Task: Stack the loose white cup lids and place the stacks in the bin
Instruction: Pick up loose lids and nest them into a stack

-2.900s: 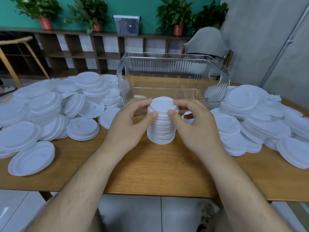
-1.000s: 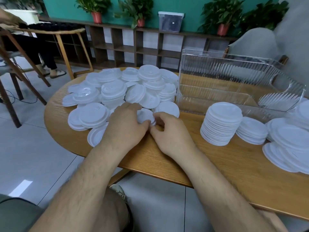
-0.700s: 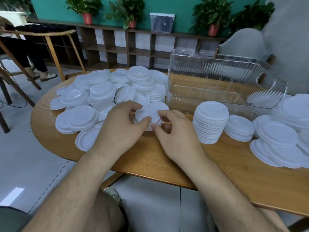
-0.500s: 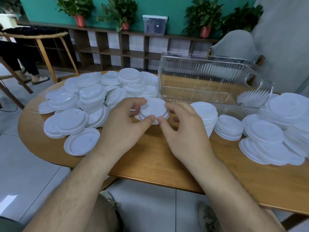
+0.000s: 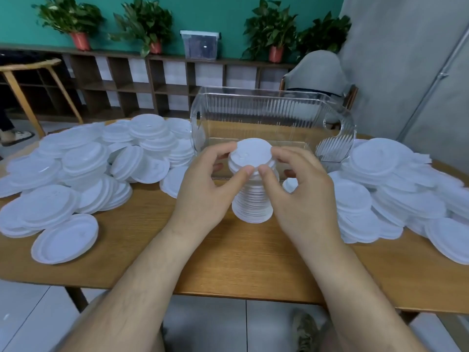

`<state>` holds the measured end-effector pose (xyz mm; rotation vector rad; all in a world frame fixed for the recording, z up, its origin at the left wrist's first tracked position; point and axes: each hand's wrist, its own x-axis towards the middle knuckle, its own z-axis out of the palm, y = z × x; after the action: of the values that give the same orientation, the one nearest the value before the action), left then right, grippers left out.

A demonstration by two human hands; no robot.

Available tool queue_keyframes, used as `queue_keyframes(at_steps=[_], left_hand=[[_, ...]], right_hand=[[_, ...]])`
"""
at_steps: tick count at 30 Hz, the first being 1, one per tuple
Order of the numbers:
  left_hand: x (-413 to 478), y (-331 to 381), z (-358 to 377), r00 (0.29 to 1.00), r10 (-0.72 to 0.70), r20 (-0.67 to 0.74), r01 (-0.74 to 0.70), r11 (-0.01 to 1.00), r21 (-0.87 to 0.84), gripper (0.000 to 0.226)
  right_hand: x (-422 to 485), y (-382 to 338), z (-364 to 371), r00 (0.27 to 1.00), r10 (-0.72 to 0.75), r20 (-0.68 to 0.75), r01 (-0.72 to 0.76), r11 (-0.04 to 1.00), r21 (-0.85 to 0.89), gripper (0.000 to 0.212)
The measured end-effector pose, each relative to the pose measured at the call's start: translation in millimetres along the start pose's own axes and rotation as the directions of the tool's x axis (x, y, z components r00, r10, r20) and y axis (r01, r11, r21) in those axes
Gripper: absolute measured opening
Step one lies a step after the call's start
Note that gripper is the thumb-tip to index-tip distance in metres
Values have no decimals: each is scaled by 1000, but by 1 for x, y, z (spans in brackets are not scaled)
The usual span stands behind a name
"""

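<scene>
A tall stack of white cup lids [image 5: 252, 203] stands on the wooden table [image 5: 228, 262] in front of the clear ribbed bin [image 5: 274, 123]. Both hands hold a few white lids [image 5: 253, 154] at the top of that stack. My left hand [image 5: 208, 191] grips them from the left with thumb and fingers curled round the rim. My right hand [image 5: 302, 196] grips them from the right the same way. Whether the held lids touch the stack below is hidden by my fingers. The bin looks empty.
Loose lids lie heaped on the left [image 5: 83, 171] and on the right [image 5: 396, 196] of the table. A single lid [image 5: 66, 238] sits near the front left edge. Behind the table are shelves with plants and a chair [image 5: 317, 72].
Both hands lifted a few lids from the left heap and carried them right, over the tall stack in front of the bin. The camera view turned right with them.
</scene>
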<state>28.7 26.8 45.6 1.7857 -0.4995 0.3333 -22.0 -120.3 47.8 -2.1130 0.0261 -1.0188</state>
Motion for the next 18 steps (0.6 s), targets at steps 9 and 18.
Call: queue_keyframes(at_steps=[9,18], left_hand=[[-1,-5,15,999,-39,24,39,999,33,44],[-3,-13,15,996,-62,57,57,994,90,44]], right_hand=[[1,17,-10,996,62,58,-61,998,-22,32],[-2,21,-10,984,102,146,-93,994,-64,34]])
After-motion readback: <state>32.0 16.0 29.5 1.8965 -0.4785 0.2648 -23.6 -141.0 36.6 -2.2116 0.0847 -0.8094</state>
